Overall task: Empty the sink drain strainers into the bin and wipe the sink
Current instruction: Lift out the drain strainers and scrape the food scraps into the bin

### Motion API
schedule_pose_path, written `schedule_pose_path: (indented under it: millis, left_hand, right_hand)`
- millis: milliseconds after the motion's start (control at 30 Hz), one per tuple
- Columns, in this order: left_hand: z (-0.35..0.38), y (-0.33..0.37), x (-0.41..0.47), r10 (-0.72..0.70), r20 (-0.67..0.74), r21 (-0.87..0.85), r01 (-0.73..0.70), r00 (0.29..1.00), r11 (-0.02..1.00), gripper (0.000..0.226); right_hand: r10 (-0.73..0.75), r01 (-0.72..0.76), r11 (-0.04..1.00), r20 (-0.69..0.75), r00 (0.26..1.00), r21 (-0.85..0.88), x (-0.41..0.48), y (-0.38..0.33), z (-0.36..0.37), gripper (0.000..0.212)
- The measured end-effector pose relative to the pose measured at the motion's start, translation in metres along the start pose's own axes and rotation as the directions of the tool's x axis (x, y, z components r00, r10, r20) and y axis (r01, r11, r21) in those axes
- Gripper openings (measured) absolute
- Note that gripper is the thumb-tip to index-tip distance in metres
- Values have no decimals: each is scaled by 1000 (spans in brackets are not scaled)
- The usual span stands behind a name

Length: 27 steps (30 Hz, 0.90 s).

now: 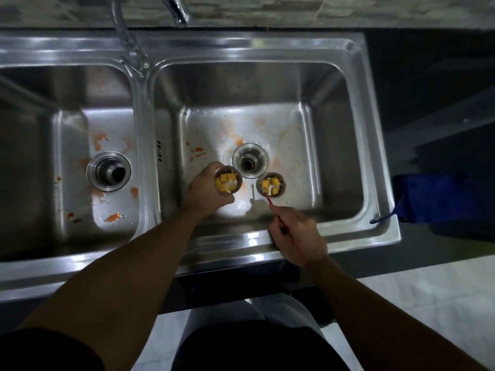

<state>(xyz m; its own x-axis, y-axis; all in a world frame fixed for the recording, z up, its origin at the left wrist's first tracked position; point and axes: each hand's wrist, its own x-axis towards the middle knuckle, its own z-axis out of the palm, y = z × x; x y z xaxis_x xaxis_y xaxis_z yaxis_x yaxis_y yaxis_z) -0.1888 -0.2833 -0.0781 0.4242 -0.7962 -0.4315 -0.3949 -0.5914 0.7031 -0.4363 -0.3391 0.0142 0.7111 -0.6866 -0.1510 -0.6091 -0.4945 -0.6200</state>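
Stainless double sink (380,231) filled the view, set in a dark counter, with a tap (176,9) at the back and pale floor tiles below. Both drains stood open: the left drain (109,171) and the right drain (250,159) had no strainers seated. Orange smears marked both basin floors.

Both strainers were out and held over the right basin, near its drain. The left hand (205,190) was clasped around the left strainer (228,180), gripping its body from the side with the mouth upward; yellow food cubes lay inside. The right hand (297,241) was closed on a thin red handle (278,216), at whose far end the right strainer (271,185) sat, also upright and loaded with yellow cubes. The handle ran from the hand up and left toward the drain. Whether that strainer hung clear of the basin floor or rested on it could not be told.

No bin could be identified. A blue bag or cloth (428,199) lay on the counter to the right, nearer the right hand; its purpose could not be told. In the inspector's judgement, the coming carry depends on both strainers staying level, and the handled one looked the less steady.
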Motion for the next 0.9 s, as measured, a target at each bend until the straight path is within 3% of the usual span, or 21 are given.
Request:
schedule_pose_path:
  millis: [200,333,467,567,633,700,767,900]
  left_hand:
    - [-2,18,-35,-27,-206,-151,-5,978,988,77]
    - [0,36,-61,-18,-258,-134,-18,966,991,80]
    - [2,54,-86,6,-327,-39,-20,945,999,81]
    - [7,70,-103,59,-343,59,-41,937,997,81]
    - [14,82,-111,68,-336,70,-46,940,996,83]
    - [26,96,-119,89,-311,33,-83,946,996,85]
    - [39,114,-127,144,-286,-3,-151,947,989,85]
    - [75,152,-144,305,-254,33,-307,918,951,74]
  right_hand:
    - [26,-26,999,0,1000,40,-2,5,2,22]
    - [21,-17,998,-74,997,56,-2,9,5,20]
    - [82,-42,981,-211,974,190,-5,12,1,21]
    - [239,-108,918,-313,919,382,-15,13,-11,13]
    - [236,-21,876,-391,890,482,-30,18,-25,8]
    - [192,89,860,-480,856,502,-47,27,-40,6]
    - [252,52,849,-490,835,526,-62,37,-57,2]
    - [313,52,838,-556,770,543,-97,65,-89,14]
